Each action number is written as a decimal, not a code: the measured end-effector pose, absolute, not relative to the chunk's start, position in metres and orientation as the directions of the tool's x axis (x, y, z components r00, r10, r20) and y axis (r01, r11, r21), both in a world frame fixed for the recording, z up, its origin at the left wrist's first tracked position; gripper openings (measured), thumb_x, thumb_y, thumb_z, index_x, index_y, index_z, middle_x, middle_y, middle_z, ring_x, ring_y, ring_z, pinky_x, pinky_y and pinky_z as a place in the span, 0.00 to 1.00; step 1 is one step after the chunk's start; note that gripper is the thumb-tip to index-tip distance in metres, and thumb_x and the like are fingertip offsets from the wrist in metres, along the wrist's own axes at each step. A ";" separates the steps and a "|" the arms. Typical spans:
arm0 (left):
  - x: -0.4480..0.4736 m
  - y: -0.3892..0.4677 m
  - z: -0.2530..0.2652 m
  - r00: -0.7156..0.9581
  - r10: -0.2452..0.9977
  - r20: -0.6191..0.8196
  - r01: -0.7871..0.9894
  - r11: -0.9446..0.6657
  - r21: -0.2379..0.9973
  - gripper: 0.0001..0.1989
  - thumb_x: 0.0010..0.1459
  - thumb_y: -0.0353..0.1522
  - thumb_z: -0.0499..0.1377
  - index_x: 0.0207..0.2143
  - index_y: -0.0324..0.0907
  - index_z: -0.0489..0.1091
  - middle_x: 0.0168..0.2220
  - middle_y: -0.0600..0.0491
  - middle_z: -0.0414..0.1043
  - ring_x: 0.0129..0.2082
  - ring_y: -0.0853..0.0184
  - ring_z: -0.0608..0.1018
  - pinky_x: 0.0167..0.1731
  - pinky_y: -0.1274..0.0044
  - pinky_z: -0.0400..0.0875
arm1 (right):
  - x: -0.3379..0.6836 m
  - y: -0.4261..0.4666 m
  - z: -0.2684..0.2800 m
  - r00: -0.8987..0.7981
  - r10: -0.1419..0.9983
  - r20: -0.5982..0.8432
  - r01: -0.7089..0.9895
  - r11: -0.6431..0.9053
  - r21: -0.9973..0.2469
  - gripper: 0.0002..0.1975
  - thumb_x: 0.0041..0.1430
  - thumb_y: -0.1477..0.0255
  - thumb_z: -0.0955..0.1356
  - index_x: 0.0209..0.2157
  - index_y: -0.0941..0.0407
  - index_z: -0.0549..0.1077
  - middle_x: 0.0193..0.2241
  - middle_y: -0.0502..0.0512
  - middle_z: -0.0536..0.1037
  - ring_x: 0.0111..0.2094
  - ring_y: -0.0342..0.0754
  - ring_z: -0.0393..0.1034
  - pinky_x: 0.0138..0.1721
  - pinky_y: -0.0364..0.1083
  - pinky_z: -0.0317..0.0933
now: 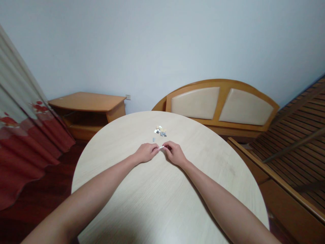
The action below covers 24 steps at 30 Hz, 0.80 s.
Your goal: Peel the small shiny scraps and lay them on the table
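Note:
Between my two hands, just above the tabletop, is a small white piece [161,147], too small to name more exactly. My left hand [147,152] pinches its left end between thumb and fingers. At the other end, the thumb and fingertips of my right hand [175,153] close on it. A small grey piece [153,139] lies alone on the table a little beyond my left hand. Farther back is a loose cluster of small flat pieces [161,131] in white, tan, grey and black.
The round pale wooden table [122,203] fills the middle. Behind it stand a low wooden cabinet [88,101] at left and a padded headboard [195,101] at right. A red and white curtain [38,135] hangs at left. Wooden slats [297,149] lean at right.

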<state>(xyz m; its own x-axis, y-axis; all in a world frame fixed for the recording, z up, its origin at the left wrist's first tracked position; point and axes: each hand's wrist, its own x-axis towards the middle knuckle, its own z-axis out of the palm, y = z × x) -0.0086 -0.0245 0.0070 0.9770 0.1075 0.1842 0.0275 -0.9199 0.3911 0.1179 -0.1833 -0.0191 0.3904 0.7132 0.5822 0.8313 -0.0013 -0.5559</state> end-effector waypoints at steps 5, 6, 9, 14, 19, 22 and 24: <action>-0.008 -0.023 0.004 0.974 0.117 0.193 0.022 -0.901 0.433 0.16 0.66 0.41 0.51 0.40 0.45 0.76 0.33 0.52 0.78 0.33 0.65 0.76 0.33 0.77 0.62 | 0.117 -0.184 -0.018 0.395 0.724 0.565 0.814 0.009 -0.580 0.05 0.61 0.71 0.66 0.37 0.56 0.74 0.30 0.55 0.77 0.30 0.47 0.70 0.34 0.45 0.62; -0.007 -0.022 0.003 0.973 0.123 0.196 0.024 -0.896 0.444 0.15 0.65 0.41 0.52 0.40 0.45 0.76 0.32 0.53 0.78 0.32 0.66 0.76 0.32 0.78 0.62 | 0.117 -0.184 -0.018 0.395 0.729 0.559 0.812 0.007 -0.584 0.06 0.61 0.71 0.66 0.37 0.56 0.74 0.30 0.54 0.77 0.30 0.47 0.70 0.33 0.45 0.62; -0.007 -0.022 0.002 0.968 0.138 0.211 0.023 -0.881 0.473 0.14 0.64 0.41 0.54 0.39 0.44 0.76 0.30 0.54 0.76 0.29 0.67 0.74 0.30 0.78 0.61 | 0.116 -0.185 -0.017 0.392 0.746 0.538 0.807 0.002 -0.590 0.08 0.61 0.69 0.67 0.40 0.57 0.75 0.30 0.54 0.77 0.29 0.47 0.69 0.33 0.45 0.62; -0.006 -0.021 0.000 0.960 0.153 0.233 0.014 -0.862 0.507 0.14 0.63 0.41 0.55 0.38 0.43 0.76 0.29 0.54 0.76 0.28 0.68 0.74 0.29 0.79 0.60 | 0.116 -0.185 -0.018 0.393 0.764 0.513 0.799 -0.007 -0.601 0.10 0.61 0.67 0.67 0.41 0.57 0.75 0.31 0.55 0.78 0.29 0.47 0.69 0.33 0.46 0.62; -0.006 -0.021 0.000 0.956 0.160 0.245 0.007 -0.849 0.528 0.13 0.62 0.41 0.56 0.39 0.43 0.76 0.29 0.54 0.76 0.28 0.69 0.73 0.29 0.79 0.60 | 0.116 -0.185 -0.017 0.390 0.771 0.503 0.794 -0.005 -0.608 0.09 0.61 0.68 0.67 0.40 0.57 0.75 0.30 0.55 0.78 0.29 0.46 0.68 0.32 0.45 0.61; -0.007 -0.022 0.000 0.955 0.164 0.246 0.008 -0.847 0.532 0.13 0.62 0.41 0.56 0.39 0.43 0.76 0.29 0.55 0.76 0.28 0.69 0.73 0.29 0.79 0.60 | 0.116 -0.185 -0.016 0.387 0.772 0.504 0.797 -0.006 -0.604 0.08 0.61 0.68 0.67 0.38 0.57 0.75 0.28 0.53 0.77 0.28 0.46 0.67 0.31 0.44 0.60; -0.007 -0.022 0.000 0.956 0.164 0.243 0.010 -0.846 0.533 0.14 0.62 0.41 0.56 0.39 0.43 0.76 0.29 0.55 0.76 0.28 0.69 0.73 0.29 0.79 0.60 | 0.116 -0.185 -0.016 0.383 0.773 0.506 0.801 -0.005 -0.599 0.08 0.61 0.68 0.67 0.38 0.57 0.75 0.28 0.53 0.76 0.27 0.46 0.67 0.31 0.44 0.60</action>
<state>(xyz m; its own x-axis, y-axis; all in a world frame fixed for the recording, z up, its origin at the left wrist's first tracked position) -0.0069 -0.0217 0.0000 0.9560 0.1645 0.2428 0.0103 -0.8463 0.5327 0.1156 -0.1848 -0.0162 0.3827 0.7730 0.5059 0.8010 -0.0048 -0.5986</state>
